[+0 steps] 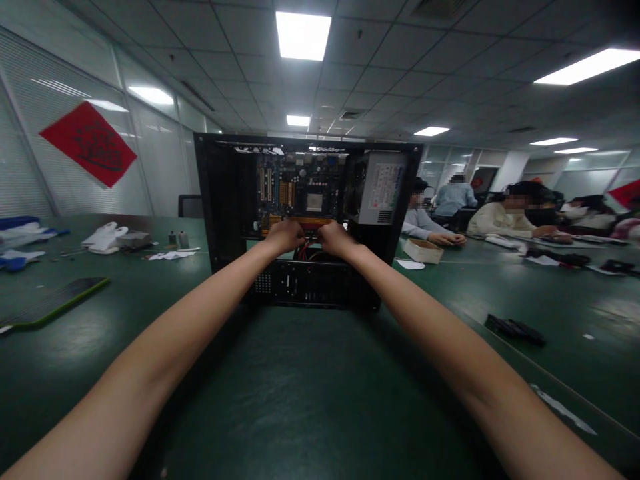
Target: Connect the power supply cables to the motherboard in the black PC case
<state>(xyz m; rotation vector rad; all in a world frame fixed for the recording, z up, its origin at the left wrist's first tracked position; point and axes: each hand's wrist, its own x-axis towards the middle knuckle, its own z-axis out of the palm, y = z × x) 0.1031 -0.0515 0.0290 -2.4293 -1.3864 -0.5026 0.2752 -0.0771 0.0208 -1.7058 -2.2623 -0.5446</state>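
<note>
Far left on the worktop lay a flat green-edged tray and white gloves, both well apart from me. The open case stood upright in the middle, side panel off, its board and power supply already mounted. My left hand and right hand reached inside, just beside each other, both curled at the yellow strip under the board, above red cables. Whether my fingers gripped anything I could not tell. I judged the work partway: the case was still open. At right, 3 other people sat near a small box.
</note>
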